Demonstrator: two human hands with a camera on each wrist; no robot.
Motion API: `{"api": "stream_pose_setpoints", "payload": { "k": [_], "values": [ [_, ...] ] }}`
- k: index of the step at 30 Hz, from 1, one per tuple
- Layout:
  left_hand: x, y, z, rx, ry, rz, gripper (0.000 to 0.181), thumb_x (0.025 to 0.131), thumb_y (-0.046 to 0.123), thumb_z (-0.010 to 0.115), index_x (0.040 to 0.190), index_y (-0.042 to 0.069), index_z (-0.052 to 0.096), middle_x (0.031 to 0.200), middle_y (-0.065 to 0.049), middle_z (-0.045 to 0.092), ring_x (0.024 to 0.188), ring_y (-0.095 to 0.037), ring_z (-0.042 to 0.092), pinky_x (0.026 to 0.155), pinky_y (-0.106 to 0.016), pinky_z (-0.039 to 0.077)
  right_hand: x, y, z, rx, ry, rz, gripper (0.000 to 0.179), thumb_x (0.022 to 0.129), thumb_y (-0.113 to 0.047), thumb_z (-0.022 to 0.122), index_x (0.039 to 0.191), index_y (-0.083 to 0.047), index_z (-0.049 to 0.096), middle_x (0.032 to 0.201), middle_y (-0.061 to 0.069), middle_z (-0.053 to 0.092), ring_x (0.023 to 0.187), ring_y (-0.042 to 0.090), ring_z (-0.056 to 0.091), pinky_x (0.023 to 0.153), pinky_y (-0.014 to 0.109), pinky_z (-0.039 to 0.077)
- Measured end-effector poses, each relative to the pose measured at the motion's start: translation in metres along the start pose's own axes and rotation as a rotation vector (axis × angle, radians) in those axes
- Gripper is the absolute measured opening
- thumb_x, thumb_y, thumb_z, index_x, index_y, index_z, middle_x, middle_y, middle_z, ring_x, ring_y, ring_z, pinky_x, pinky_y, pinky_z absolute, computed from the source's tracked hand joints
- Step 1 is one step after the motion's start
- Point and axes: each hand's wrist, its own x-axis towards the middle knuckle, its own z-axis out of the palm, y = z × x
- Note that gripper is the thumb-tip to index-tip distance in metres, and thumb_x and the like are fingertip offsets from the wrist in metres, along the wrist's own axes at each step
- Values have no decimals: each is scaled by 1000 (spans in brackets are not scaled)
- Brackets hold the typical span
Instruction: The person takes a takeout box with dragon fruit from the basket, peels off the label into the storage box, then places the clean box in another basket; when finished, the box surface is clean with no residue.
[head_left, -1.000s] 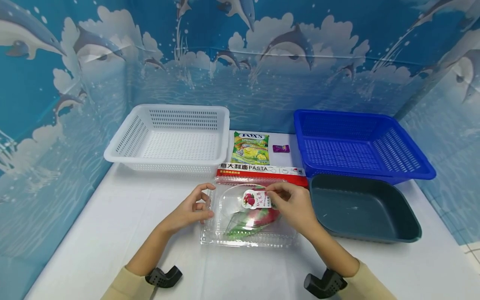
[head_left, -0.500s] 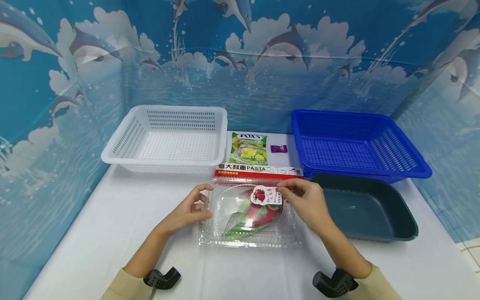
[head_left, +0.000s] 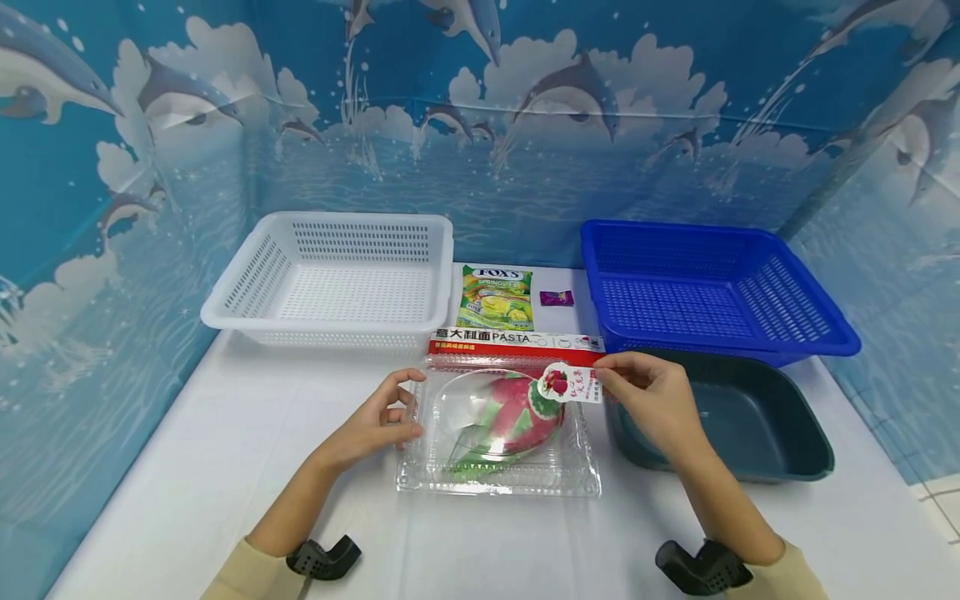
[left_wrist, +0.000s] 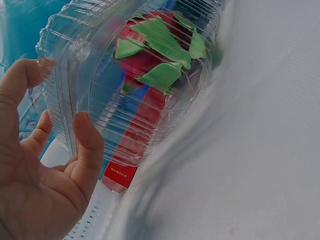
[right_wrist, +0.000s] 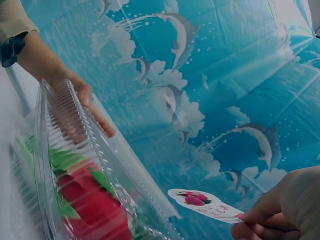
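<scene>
A clear plastic clamshell box lies near the middle of the table, with a red and green dragon fruit inside. My left hand holds the box's left edge; in the left wrist view its thumb is on one side of the rim and the fingers on the other. Between thumb and forefinger, my right hand pinches the end of a white label with a dragon fruit picture. The label is above the box's upper right corner, and in the right wrist view it stands apart from the lid.
Right behind the box lies a red and white pasta box. Farther back are a green FOX'S candy bag and a small purple packet. A white basket stands left, a blue basket and dark green basin right.
My right hand has moved right with the label, from over the middle of the lid to its upper right corner, uncovering the dragon fruit. My left hand has stayed at the box's edge.
</scene>
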Motion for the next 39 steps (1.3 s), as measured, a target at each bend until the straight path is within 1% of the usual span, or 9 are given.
{"api": "stream_pose_setpoints", "payload": {
  "k": [4, 10, 14, 16, 20, 23, 28, 34, 39],
  "values": [
    [0, -1, -1, 0, -2, 8, 67, 87, 7, 70, 141, 6, 30, 101, -15, 38, 64, -8, 50, 57, -24, 49, -2, 5, -6, -2, 25, 2, 28, 95, -21, 66, 106, 4, 69, 100, 17, 67, 77, 21, 64, 69, 20, 55],
    [0, -2, -1, -6, -6, 10, 67, 87, 7, 70, 140, 6, 30, 101, -15, 38, 64, -9, 50, 57, -24, 49, -3, 13, -14, -23, 60, 3, 31, 96, -24, 64, 107, 4, 68, 99, 17, 67, 78, 25, 65, 67, 20, 55],
    [0, -2, -1, -5, -5, 8, 67, 87, 7, 70, 140, 6, 30, 101, -15, 38, 65, -9, 50, 57, -24, 49, -4, 18, -20, -17, 76, 0, 32, 96, -25, 64, 108, 4, 67, 98, 14, 67, 78, 22, 65, 67, 20, 55],
    [0, -2, -1, -4, -4, 8, 67, 87, 6, 70, 140, 6, 31, 101, -15, 38, 64, -9, 50, 57, -24, 49, -5, 21, -23, -18, 85, 6, 32, 96, -25, 64, 109, 4, 67, 97, 9, 68, 78, 18, 65, 67, 20, 55],
    [0, -2, -1, -10, -4, 4, 67, 87, 7, 70, 140, 6, 31, 101, -15, 38, 65, -10, 51, 57, -24, 49, -6, 28, -29, -14, 106, 45, 34, 95, -28, 65, 110, 3, 67, 93, 0, 68, 77, 16, 64, 66, 20, 54],
    [0, -2, -1, -13, -6, 6, 67, 87, 7, 71, 140, 6, 31, 101, -15, 38, 65, -9, 51, 57, -24, 49, -7, 33, -33, -18, 122, 81, 37, 95, -31, 64, 111, 2, 67, 91, -4, 67, 76, 16, 63, 66, 20, 54],
    [1, -3, -1, -11, -7, 6, 66, 87, 7, 70, 140, 6, 31, 101, -14, 38, 65, -9, 51, 57, -24, 49, -8, 41, -39, -26, 143, 124, 39, 96, -34, 63, 111, 2, 66, 91, -6, 66, 77, 13, 62, 66, 19, 53],
    [-1, -2, -2, 0, -10, 12, 66, 88, 8, 70, 140, 6, 30, 100, -15, 39, 64, -9, 50, 57, -24, 49, -8, 52, -46, 3, 158, 140, 36, 97, -30, 62, 109, 3, 65, 89, -8, 65, 76, 11, 61, 66, 17, 52],
    [0, -2, -2, 9, -13, 12, 66, 88, 8, 70, 140, 6, 30, 101, -15, 39, 64, -9, 50, 57, -25, 49, -7, 62, -52, 2, 168, 182, 34, 98, -30, 60, 109, 2, 65, 89, -11, 64, 76, 9, 61, 66, 17, 52]
  ]
}}
